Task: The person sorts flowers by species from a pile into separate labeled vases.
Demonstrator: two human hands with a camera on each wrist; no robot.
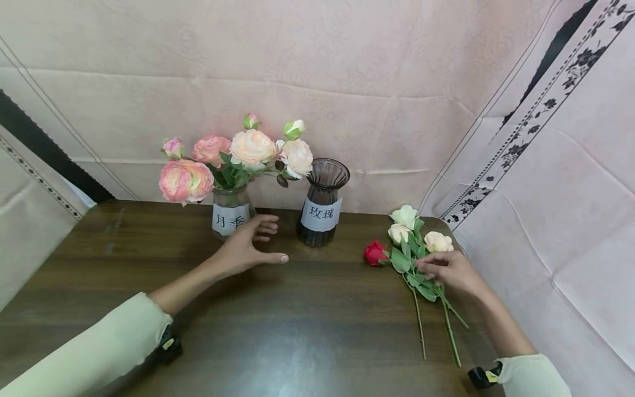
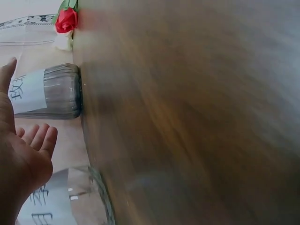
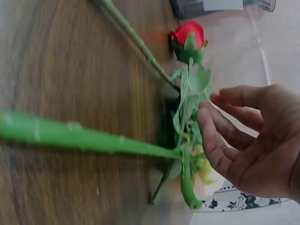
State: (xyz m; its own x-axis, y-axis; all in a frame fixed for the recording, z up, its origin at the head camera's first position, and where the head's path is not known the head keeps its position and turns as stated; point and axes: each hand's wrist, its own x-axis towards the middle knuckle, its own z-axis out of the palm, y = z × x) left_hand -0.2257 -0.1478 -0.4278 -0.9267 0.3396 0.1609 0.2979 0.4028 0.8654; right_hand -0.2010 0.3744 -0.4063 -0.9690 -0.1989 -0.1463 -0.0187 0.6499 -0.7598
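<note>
My left hand, its fingers spread and loosely bent, holds nothing in front of a glass vase of pink and cream flowers. Right of it stands a dark ribbed glass vase with a white paper label; no flowers stand in it. At the table's right, my right hand hovers over loose stems, fingertips close to the green leaves. A red rose, two whitish roses and a cream rose lie there. Whether the fingertips touch the leaves is unclear.
The brown wooden table has its back edge against a pale pink cloth. Another light cloth with a black floral border hangs close on the right. Long bare stems point towards the table's front.
</note>
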